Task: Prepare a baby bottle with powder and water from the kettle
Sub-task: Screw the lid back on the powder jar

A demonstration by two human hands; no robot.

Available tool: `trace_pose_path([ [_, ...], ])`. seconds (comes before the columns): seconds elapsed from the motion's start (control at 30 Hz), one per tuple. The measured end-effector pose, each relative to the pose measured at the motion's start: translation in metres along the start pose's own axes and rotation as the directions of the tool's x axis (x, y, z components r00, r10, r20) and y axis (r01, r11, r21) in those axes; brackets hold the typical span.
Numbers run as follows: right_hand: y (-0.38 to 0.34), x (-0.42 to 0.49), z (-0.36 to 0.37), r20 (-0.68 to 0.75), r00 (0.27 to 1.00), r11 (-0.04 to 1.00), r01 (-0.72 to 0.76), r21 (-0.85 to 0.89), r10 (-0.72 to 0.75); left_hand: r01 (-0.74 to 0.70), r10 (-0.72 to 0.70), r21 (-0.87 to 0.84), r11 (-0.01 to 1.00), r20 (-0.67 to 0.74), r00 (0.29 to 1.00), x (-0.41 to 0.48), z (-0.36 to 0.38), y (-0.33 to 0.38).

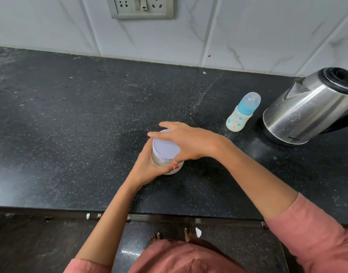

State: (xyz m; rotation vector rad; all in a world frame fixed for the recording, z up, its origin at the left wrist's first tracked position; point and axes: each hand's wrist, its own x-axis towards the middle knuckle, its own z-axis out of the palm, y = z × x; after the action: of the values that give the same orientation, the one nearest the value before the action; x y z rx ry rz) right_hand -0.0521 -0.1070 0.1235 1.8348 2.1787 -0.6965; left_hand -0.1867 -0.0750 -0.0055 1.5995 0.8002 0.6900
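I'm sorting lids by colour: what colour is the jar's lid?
Pale lilac, nearly white. The lid on the jar shows best in the head view.

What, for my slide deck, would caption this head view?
Left hand holds powder jar, right hand grips its lid; bottle and kettle nearby.
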Motion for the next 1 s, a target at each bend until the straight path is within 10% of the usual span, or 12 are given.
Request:
trace_pose_path([
  [0.3, -0.013, 0.008, 0.016, -0.366, 0.897, 0.946, -0.307, -0.108, 0.249, -0.017, 0.017, -0.006, 1.000, -0.002, 1.000, 0.001, 0.000, 0.000],
  [0.57, 0.002, 0.003, 0.001, 0.008, 0.998, 0.998, 0.063, 0.023, -0.063, -0.009, 0.010, 0.015, 1.000, -0.012, 1.000, 0.000, 0.000, 0.000],
  [0.83, -0.010, 0.006, 0.011, -0.304, 0.942, 0.976, -0.184, -0.121, 0.140, 0.023, -0.023, -0.004, 1.000, 0.000, 1.000, 0.001, -0.001, -0.002],
  [1.0, -0.003, 0.008, 0.013, -0.161, 0.983, 0.995, -0.098, -0.032, 0.092, 0.025, -0.025, 0.001, 1.000, 0.004, 1.000, 0.001, -0.001, -0.002],
])
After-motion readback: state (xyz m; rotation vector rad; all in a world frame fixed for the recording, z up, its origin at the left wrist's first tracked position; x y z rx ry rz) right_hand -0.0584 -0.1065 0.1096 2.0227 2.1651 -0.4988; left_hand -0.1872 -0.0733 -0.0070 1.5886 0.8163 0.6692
